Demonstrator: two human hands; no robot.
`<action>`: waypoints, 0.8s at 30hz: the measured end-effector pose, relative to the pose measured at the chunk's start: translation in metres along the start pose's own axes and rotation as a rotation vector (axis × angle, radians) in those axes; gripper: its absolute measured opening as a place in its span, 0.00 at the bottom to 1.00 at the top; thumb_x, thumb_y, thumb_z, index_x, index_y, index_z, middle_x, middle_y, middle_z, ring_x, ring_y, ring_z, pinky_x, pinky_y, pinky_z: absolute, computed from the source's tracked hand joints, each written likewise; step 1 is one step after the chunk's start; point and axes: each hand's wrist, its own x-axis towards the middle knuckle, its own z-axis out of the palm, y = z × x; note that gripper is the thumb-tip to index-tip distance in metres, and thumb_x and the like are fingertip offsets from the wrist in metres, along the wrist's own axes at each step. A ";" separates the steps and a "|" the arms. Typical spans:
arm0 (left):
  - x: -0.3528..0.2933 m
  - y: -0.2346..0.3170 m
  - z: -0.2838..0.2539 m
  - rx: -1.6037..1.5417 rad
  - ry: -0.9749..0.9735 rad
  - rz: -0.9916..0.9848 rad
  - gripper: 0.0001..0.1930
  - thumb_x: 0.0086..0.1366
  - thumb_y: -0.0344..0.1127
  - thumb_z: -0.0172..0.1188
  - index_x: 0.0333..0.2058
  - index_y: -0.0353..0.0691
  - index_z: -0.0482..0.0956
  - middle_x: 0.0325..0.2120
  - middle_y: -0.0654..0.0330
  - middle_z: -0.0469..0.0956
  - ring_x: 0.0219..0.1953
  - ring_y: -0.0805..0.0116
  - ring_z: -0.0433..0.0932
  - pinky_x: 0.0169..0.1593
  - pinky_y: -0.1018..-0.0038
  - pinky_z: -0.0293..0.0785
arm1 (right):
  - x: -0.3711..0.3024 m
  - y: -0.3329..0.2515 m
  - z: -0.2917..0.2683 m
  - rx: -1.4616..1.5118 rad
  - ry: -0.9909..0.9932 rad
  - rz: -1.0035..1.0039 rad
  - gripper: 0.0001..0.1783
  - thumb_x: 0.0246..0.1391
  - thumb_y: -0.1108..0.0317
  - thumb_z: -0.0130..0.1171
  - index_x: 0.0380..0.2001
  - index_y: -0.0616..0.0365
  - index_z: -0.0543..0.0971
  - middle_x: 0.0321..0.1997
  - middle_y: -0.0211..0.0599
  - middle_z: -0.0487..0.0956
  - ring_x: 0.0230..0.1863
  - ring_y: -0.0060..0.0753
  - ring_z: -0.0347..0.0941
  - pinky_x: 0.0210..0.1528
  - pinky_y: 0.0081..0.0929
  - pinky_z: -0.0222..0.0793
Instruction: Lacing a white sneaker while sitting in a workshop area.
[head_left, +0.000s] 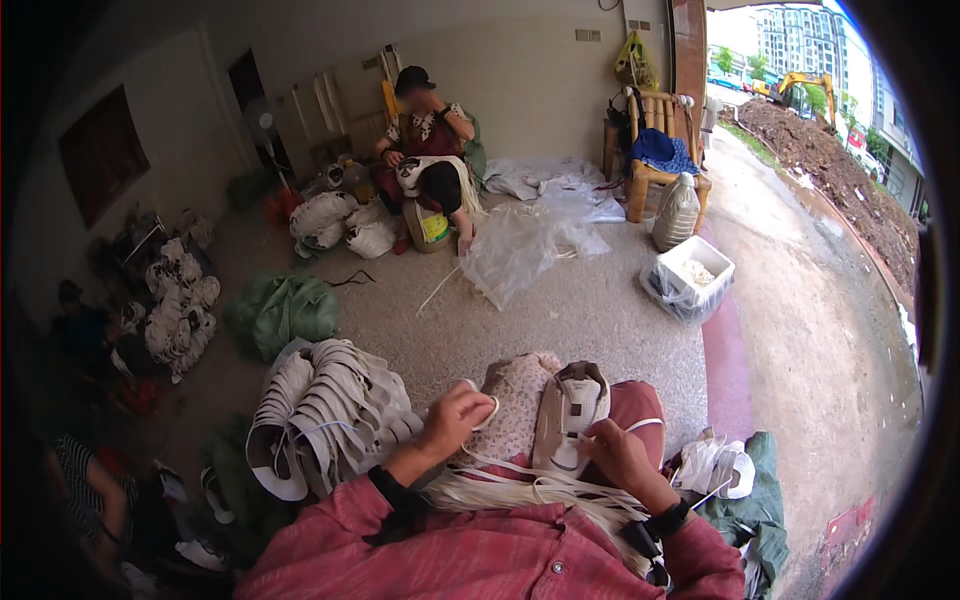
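Observation:
A beige and white shoe upper (578, 405) lies on my lap, its toe toward me and its heel opening facing away. My right hand (625, 458) pinches its edge near the tongue, fingers closed. Raised to the left of the upper, my left hand (458, 415) is closed on a white shoelace (491, 412), which bends in a small loop by the fingertips. A bundle of long cream shoelaces (490, 492) is spread across my lap, over a floral cloth (515, 398) and a dark red one. Whether the held lace runs through the upper's eyelets is too small to tell.
Nested shoe uppers (340, 410) stand to my left, beside a green sack (282, 315). More white pieces (715, 465) lie at my right on green sacking. Ahead, a seated person (430, 150) works near plastic sheeting (520, 250), a white foam box (695, 270) and a bamboo chair (660, 150).

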 end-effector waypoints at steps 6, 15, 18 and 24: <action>0.005 0.040 0.060 -0.209 -0.331 0.192 0.11 0.58 0.31 0.66 0.40 0.38 0.81 0.31 0.59 0.73 0.32 0.66 0.75 0.36 0.73 0.71 | 0.004 -0.005 0.011 -0.005 0.044 -0.118 0.18 0.57 0.56 0.58 0.46 0.52 0.73 0.31 0.48 0.81 0.36 0.49 0.79 0.36 0.39 0.73; 0.011 0.037 0.076 -0.183 -0.373 0.250 0.07 0.56 0.27 0.64 0.35 0.37 0.80 0.29 0.58 0.73 0.32 0.62 0.76 0.36 0.71 0.71 | 0.021 0.006 0.019 -0.116 0.000 -0.274 0.09 0.59 0.63 0.53 0.41 0.53 0.73 0.28 0.46 0.79 0.31 0.54 0.77 0.29 0.45 0.70; 0.009 0.038 0.078 -0.168 -0.360 0.277 0.06 0.56 0.26 0.63 0.33 0.38 0.79 0.29 0.56 0.73 0.32 0.58 0.76 0.35 0.69 0.71 | 0.021 0.006 0.018 -0.101 -0.013 -0.267 0.09 0.59 0.64 0.51 0.41 0.54 0.73 0.29 0.47 0.79 0.31 0.54 0.77 0.30 0.45 0.70; 0.012 0.017 0.041 0.327 -0.184 0.533 0.04 0.56 0.30 0.59 0.31 0.40 0.77 0.32 0.57 0.75 0.33 0.54 0.76 0.36 0.61 0.73 | 0.009 0.004 0.011 -0.027 -0.016 -0.166 0.10 0.59 0.63 0.51 0.42 0.53 0.72 0.29 0.49 0.80 0.33 0.55 0.78 0.33 0.46 0.70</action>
